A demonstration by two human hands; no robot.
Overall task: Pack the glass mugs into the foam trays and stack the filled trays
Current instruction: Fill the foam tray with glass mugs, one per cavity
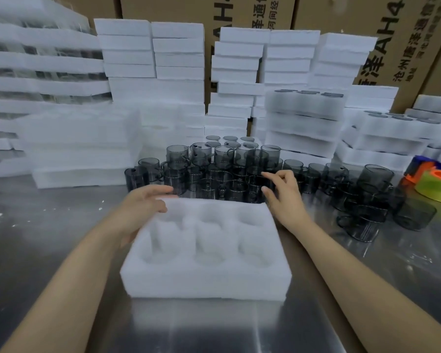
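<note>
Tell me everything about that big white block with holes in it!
It is a white foam tray, rectangular, with round pockets in two rows of three, all empty. It sits on the shiny metal table, just in front of the dark glass mugs. The left hand touches its far left corner.

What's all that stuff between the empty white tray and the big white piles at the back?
In the head view, a crowd of smoky grey glass mugs stands there, between the empty foam tray and the foam stacks.

foam tray [206,273] before mugs [214,169], stacks [303,123] behind
</note>
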